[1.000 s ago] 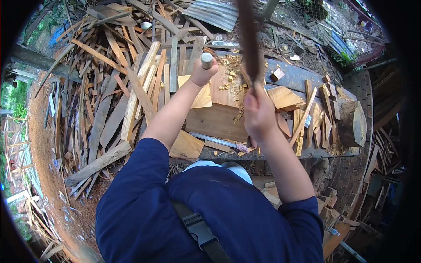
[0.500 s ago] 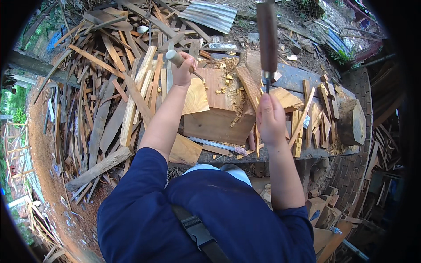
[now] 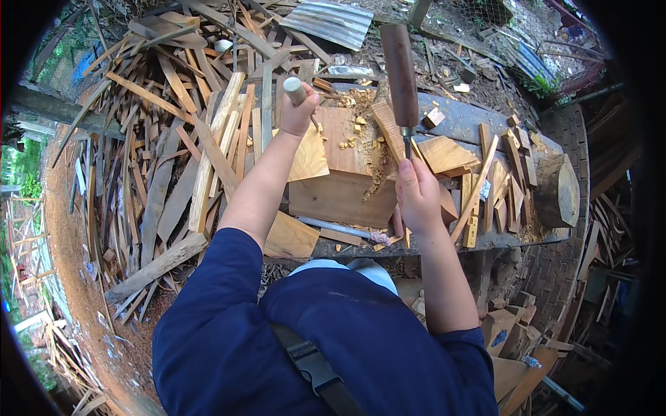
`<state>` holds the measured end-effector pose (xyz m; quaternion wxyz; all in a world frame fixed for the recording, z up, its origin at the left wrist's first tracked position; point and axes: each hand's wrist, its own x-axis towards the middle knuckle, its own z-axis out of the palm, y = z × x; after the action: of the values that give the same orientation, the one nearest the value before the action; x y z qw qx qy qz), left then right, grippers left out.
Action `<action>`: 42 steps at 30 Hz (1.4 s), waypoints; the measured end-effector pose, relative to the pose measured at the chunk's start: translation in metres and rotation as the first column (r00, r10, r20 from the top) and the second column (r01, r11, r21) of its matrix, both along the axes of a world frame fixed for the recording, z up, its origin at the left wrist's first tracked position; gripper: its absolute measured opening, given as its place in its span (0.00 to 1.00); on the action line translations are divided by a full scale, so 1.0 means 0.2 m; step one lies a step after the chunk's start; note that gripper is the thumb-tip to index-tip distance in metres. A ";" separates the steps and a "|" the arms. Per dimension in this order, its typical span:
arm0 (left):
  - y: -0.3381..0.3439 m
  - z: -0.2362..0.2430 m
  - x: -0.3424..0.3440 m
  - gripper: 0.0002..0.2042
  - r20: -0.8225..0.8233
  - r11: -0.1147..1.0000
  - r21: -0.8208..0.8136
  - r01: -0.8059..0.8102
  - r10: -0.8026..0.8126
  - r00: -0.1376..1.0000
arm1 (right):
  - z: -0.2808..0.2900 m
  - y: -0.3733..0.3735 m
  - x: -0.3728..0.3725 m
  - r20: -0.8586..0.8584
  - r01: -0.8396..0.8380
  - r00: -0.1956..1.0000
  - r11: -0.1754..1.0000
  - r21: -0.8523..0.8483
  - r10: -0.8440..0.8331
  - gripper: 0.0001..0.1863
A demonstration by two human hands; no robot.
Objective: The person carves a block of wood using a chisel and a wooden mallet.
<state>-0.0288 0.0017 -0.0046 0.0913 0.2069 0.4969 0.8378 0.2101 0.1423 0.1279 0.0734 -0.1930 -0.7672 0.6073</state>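
Note:
My left hand (image 3: 298, 116) is closed around a chisel with a pale round wooden handle (image 3: 295, 91). Its thin shaft points down toward the big wooden block (image 3: 340, 200), beside a lighter wood piece (image 3: 309, 157); I cannot tell whether the tip touches. My right hand (image 3: 419, 195) grips the metal shank of a tool with a long dark wooden cylinder (image 3: 400, 78), held upright above the bench. Yellow wood chips (image 3: 359, 129) lie on top of the block. A ridged wooden strip (image 3: 390, 130) leans just left of the right hand.
Offcuts (image 3: 499, 184) and a log section (image 3: 558, 192) lie on the bench at right. A large heap of scrap wood (image 3: 163, 132) fills the left side. A metal rod (image 3: 334, 229) with a pinkish end lies before the block. Corrugated sheet (image 3: 329, 23) rests at the back.
My right hand has come down and slightly left with the dark-headed tool, whose top now shows. In my left hand, the chisel's handle end has shifted right.

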 end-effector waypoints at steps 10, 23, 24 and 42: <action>0.03 0.01 0.02 0.06 -0.003 1.000 0.020 -0.010 0.010 1.000 | 0.09 -0.05 -0.07 0.007 -0.084 0.996 0.995 0.057 0.084 0.20; 0.03 0.03 0.05 0.05 -0.020 0.998 -0.068 0.011 -0.012 1.000 | 0.01 -0.02 -0.03 0.029 -0.055 0.998 0.995 0.080 0.052 0.20; 0.03 0.04 0.05 0.05 -0.028 0.996 -0.093 -0.003 0.000 1.000 | 0.01 -0.03 -0.03 0.030 -0.057 0.998 0.995 0.081 0.055 0.20; 0.13 0.01 0.07 0.04 -0.307 0.950 -0.277 -0.146 0.056 0.950 | 0.17 -0.09 -0.23 0.347 -0.417 0.902 0.720 0.555 0.256 0.18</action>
<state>-0.0155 0.0281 -0.0029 0.0025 0.2875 0.6348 0.7172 0.1644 0.1243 0.1626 -0.0756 -0.0878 -0.9477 0.2973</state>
